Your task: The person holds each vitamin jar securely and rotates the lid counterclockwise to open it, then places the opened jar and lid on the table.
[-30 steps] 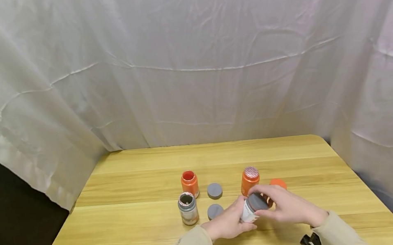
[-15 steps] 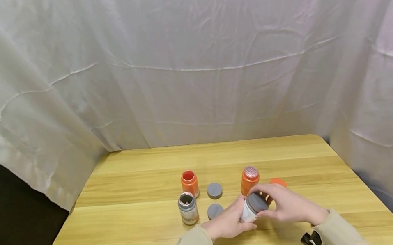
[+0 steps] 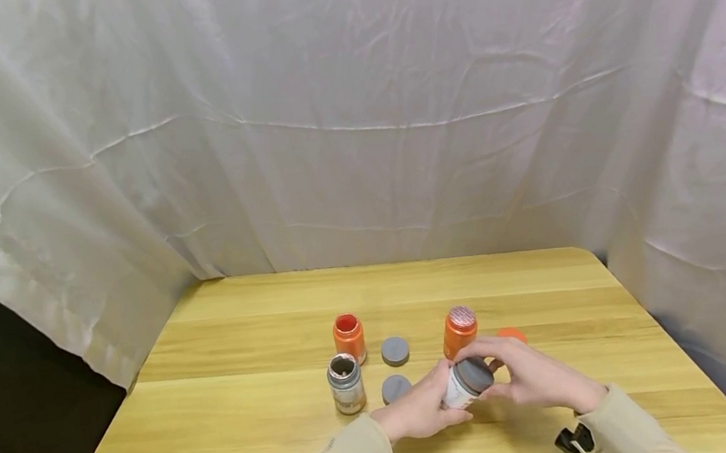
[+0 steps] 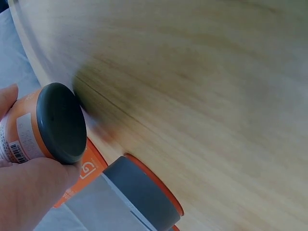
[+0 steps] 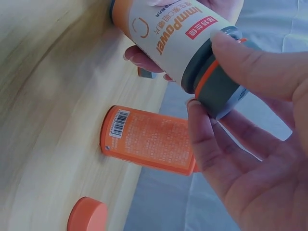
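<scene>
My left hand (image 3: 421,406) grips a white-and-orange supplement bottle (image 3: 457,392) round its body, tilted to the right above the table. In the left wrist view its dark grey base (image 4: 62,122) shows. The fingers and thumb of my right hand (image 3: 538,379) hold its dark grey cap (image 3: 475,375). Seen from the right wrist, this cap has an orange ring (image 5: 207,77) at its lower edge and sits at the bottle's neck. Just behind my hands stands an orange bottle (image 3: 460,332) with a foil-like seal on its mouth.
To the left stand an uncapped orange bottle (image 3: 349,339) and an uncapped grey-necked bottle (image 3: 348,389). Two grey lids (image 3: 395,351) lie between these and my hands. An orange lid (image 3: 511,335) lies behind my right hand. Pale curtains (image 3: 398,176) surround the wooden table (image 3: 241,396).
My right fingers have shifted slightly round the cap. My left hand keeps its hold on the tilted bottle, and the things on the table stay in place.
</scene>
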The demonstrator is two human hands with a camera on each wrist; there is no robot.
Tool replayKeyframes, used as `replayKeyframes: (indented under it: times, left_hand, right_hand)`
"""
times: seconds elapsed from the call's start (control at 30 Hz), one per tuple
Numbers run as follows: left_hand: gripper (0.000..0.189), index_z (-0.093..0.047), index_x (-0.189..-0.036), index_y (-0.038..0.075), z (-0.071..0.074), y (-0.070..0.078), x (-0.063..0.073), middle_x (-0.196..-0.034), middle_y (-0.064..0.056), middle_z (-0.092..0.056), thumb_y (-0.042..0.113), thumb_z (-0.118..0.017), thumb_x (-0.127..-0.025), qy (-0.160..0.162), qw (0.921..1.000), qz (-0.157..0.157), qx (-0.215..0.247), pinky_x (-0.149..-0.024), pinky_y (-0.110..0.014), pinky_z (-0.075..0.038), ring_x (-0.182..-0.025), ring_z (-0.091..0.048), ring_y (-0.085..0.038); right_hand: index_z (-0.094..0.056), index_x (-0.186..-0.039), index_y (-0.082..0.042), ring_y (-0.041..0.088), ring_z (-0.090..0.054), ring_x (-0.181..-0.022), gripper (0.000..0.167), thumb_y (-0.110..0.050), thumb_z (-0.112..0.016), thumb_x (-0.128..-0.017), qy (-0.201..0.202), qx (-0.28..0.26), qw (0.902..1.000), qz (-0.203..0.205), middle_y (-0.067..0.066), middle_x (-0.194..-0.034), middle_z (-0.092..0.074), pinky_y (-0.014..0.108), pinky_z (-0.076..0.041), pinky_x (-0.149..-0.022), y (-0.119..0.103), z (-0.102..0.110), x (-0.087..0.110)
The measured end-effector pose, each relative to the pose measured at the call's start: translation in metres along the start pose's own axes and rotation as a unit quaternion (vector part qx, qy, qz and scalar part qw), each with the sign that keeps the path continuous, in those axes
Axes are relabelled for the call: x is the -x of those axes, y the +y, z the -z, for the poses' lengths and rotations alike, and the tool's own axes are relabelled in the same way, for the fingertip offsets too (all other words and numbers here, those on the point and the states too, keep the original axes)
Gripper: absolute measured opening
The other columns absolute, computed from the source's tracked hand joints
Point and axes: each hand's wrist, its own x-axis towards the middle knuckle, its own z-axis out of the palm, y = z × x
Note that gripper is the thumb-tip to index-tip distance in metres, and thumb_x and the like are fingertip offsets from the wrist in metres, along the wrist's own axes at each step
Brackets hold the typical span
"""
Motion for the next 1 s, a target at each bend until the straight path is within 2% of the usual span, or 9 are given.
replayKeyframes:
  times: [0.13,0.27,0.4,0.5,0.6,0.7,0.87,1.0]
  left_hand:
    - [0.066,-0.033,-0.143,0.008,0.0,0.001,0.0,-0.129,-0.003,-0.056,0.024,-0.073,-0.093,0.0,1.0,-0.004,-0.003,-0.098,-0.021,-0.048,-0.116,-0.055,-0.005]
    - [0.067,-0.032,-0.144,0.009,0.001,0.001,0.0,-0.129,-0.003,-0.056,0.024,-0.073,-0.093,0.0,1.0,-0.003,-0.005,-0.098,-0.021,-0.048,-0.116,-0.055,-0.005]
    - [0.069,-0.03,-0.146,0.008,0.0,0.001,0.0,-0.13,-0.003,-0.056,0.023,-0.072,-0.093,0.001,1.0,-0.004,-0.001,-0.096,-0.021,-0.048,-0.115,-0.055,-0.004]
    - [0.068,-0.031,-0.144,0.007,-0.001,0.001,0.0,-0.128,-0.003,-0.056,0.021,-0.073,-0.093,0.004,0.9999,-0.01,-0.006,-0.096,-0.02,-0.048,-0.113,-0.055,-0.003]
    - [0.068,-0.031,-0.144,0.008,0.0,0.001,0.001,-0.128,-0.003,-0.056,0.02,-0.073,-0.093,0.005,0.9999,-0.014,-0.001,-0.097,-0.02,-0.048,-0.113,-0.055,-0.003]
    - [0.067,-0.031,-0.144,0.009,-0.001,0.001,0.001,-0.128,-0.003,-0.056,0.02,-0.073,-0.093,0.005,0.9998,-0.018,-0.003,-0.097,-0.02,-0.048,-0.114,-0.055,-0.003]
    - [0.064,-0.033,-0.142,0.008,-0.001,0.0,0.001,-0.128,-0.003,-0.057,0.021,-0.072,-0.093,0.007,0.9996,-0.02,-0.018,-0.098,-0.021,-0.048,-0.114,-0.056,-0.004]
    - [0.062,-0.034,-0.14,0.008,-0.001,0.001,0.002,-0.127,-0.003,-0.057,0.023,-0.072,-0.094,0.005,0.9996,-0.019,-0.019,-0.096,-0.02,-0.049,-0.113,-0.056,-0.003]
  right_hand:
    - [-0.061,-0.128,-0.018,0.007,-0.063,-0.106,0.06,-0.002,-0.085,-0.075,0.003,-0.008,0.9999,0.007,-0.002,-0.124,-0.068,0.028,-0.059,-0.077,0.001,0.0,0.001]
    - [-0.061,-0.13,-0.017,0.008,-0.063,-0.108,0.061,-0.002,-0.085,-0.076,0.007,-0.012,0.9999,-0.005,0.001,-0.125,-0.067,0.028,-0.059,-0.078,0.0,-0.001,0.003]
    - [-0.058,-0.134,-0.016,0.007,-0.062,-0.105,0.059,-0.018,-0.085,-0.081,0.02,-0.007,0.9993,-0.032,0.003,-0.125,-0.068,0.026,-0.058,-0.078,-0.001,-0.004,0.004]
    - [-0.056,-0.135,-0.013,0.005,-0.062,-0.099,0.058,-0.033,-0.079,-0.087,0.032,0.0,0.9978,-0.057,0.0,-0.12,-0.068,0.025,-0.056,-0.076,-0.002,-0.007,0.004]
    - [-0.057,-0.133,-0.01,0.005,-0.061,-0.095,0.052,-0.04,-0.071,-0.093,0.039,-0.002,0.9948,-0.094,-0.006,-0.113,-0.067,0.024,-0.055,-0.076,-0.004,-0.01,0.003]
    - [-0.06,-0.128,-0.011,0.005,-0.061,-0.088,0.043,-0.04,-0.065,-0.097,0.044,-0.009,0.9888,-0.143,-0.006,-0.104,-0.067,0.024,-0.054,-0.072,-0.006,-0.012,0.0]
    - [-0.062,-0.117,-0.014,0.002,-0.058,-0.072,0.037,-0.047,-0.061,-0.098,0.057,0.0,0.9717,-0.229,-0.007,-0.087,-0.065,0.021,-0.048,-0.061,-0.013,-0.015,-0.004]
    - [-0.06,-0.105,-0.02,0.005,-0.056,-0.064,0.031,-0.05,-0.062,-0.097,0.059,0.013,0.9631,-0.262,-0.01,-0.075,-0.062,0.021,-0.044,-0.056,-0.017,-0.016,-0.005]
